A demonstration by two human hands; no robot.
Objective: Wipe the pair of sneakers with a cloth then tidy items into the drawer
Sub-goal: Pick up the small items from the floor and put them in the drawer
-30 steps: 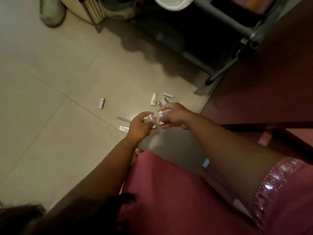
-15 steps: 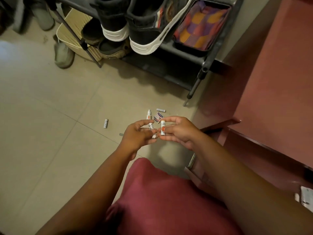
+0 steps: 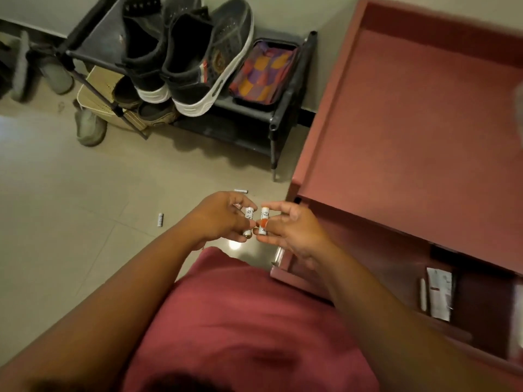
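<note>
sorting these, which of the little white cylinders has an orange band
The cylinder pinched in the right hand; the left hand's one shows only black print.

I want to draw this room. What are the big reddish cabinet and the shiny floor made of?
The reddish-brown cabinet looks like painted or laminated wood: flat boards, square edges and an even matte colour with no visible grain, so which one is unclear. The pale beige floor looks like glazed ceramic tile: thin straight joint lines cross it, and its smooth glossy surface reflects a bright spot of light near the hands.
</note>
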